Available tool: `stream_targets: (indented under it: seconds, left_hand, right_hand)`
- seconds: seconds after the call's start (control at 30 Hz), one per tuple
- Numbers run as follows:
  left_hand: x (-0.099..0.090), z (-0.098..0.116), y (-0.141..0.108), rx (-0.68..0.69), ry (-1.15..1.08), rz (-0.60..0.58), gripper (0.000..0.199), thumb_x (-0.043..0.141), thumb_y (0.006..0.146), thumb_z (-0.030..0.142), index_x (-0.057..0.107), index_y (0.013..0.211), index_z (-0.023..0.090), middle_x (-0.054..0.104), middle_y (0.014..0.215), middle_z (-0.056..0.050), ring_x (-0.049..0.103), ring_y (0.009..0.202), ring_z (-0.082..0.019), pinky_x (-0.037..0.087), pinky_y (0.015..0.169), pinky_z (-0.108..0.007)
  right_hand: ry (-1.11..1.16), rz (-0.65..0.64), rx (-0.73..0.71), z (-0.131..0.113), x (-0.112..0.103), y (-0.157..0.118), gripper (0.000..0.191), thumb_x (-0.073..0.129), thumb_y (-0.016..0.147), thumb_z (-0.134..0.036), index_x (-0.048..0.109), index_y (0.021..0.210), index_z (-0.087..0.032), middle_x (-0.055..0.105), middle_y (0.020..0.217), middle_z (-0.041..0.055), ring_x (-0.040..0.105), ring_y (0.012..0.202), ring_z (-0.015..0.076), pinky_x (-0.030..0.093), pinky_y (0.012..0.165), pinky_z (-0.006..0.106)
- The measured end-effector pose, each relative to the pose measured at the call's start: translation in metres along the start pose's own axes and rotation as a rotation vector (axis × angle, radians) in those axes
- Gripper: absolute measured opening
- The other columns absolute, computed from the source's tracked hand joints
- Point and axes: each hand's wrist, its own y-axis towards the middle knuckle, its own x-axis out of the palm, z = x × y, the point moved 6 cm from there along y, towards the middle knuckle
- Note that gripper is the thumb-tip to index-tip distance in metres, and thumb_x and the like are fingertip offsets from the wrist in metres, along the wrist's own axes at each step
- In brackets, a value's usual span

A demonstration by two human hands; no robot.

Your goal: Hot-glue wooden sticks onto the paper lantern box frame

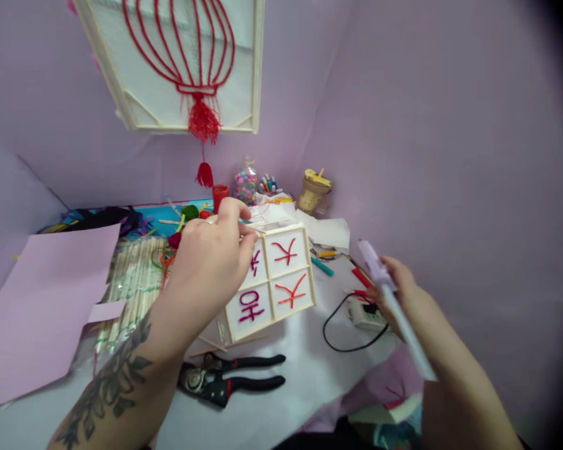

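My left hand (218,247) is closed at the upper left corner of a small box-like lantern frame (271,292), fingers pinched on its top edge. Its white panels carry red and purple characters, and wooden strips divide them. The frame stands tilted on the white table (304,369). On the right, my right hand (398,287) is wrapped round a light purple tool (378,265), which looks like a glue gun, with a long pale stick reaching back from it. The tool is apart from the frame.
Black-handled pruning shears (220,378) lie in front of the frame. Pink sheets (51,294) and bundled sticks (134,281) are left. Behind stand a bead jar (246,182) and a cup (313,190). A cable (326,334) loops near a power socket (366,314).
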Motion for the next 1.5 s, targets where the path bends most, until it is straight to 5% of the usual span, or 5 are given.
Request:
stream_targets:
  seconds: [0.1,0.3,0.63,0.83,1.5]
  left_hand:
    - [0.000,0.002,0.000,0.014,-0.001,-0.001,0.017,0.056,0.089,0.021,0.047,0.103,0.021,0.075,0.084,-0.003,0.072,0.081,-0.025,0.049,0.076,-0.037]
    - [0.003,0.003,-0.002,-0.004,-0.008,-0.039,0.018,0.056,0.091,0.018,0.046,0.106,0.019,0.075,0.089,-0.004,0.072,0.087,-0.025,0.049,0.076,-0.038]
    - [0.004,0.001,-0.002,0.036,-0.038,0.007,0.016,0.055,0.091,0.019,0.046,0.104,0.020,0.074,0.087,-0.002,0.071,0.084,-0.022,0.049,0.077,-0.037]
    - [0.008,-0.002,-0.004,0.068,-0.083,0.009,0.017,0.054,0.092,0.019,0.044,0.106,0.022,0.072,0.091,-0.002,0.071,0.084,-0.022,0.050,0.076,-0.038]
    - [0.007,0.004,-0.010,0.046,-0.123,-0.005,0.019,0.057,0.090,0.018,0.046,0.104,0.023,0.069,0.088,0.003,0.070,0.082,-0.019,0.050,0.069,-0.031]
  right_hand:
    - [-0.137,-0.183,-0.162,-0.004,0.041,-0.020,0.051,0.043,0.093,-0.025,0.043,0.143,-0.013,0.063,0.125,0.0198,0.064,0.109,0.0305,0.054,0.089,0.046]
    - [-0.329,-0.279,-0.336,-0.014,0.112,-0.038,0.046,0.043,0.088,-0.005,0.057,0.132,-0.008,0.067,0.104,0.0184,0.064,0.096,0.0303,0.054,0.085,0.046]
    - [0.237,0.319,-0.544,-0.139,-0.009,0.002,0.023,0.060,0.089,-0.013,0.063,0.107,-0.025,0.060,0.092,0.0040,0.060,0.088,0.0185,0.051,0.081,0.033]
    - [0.327,0.088,-0.515,-0.176,0.007,0.059,0.042,0.059,0.089,-0.022,0.047,0.129,-0.020,0.057,0.129,0.0129,0.053,0.122,0.0269,0.046,0.100,0.046]
    - [0.301,-0.050,-0.449,-0.178,0.025,0.067,0.028,0.052,0.087,-0.012,0.045,0.111,-0.024,0.062,0.108,0.0077,0.058,0.107,0.0263,0.048,0.091,0.049]
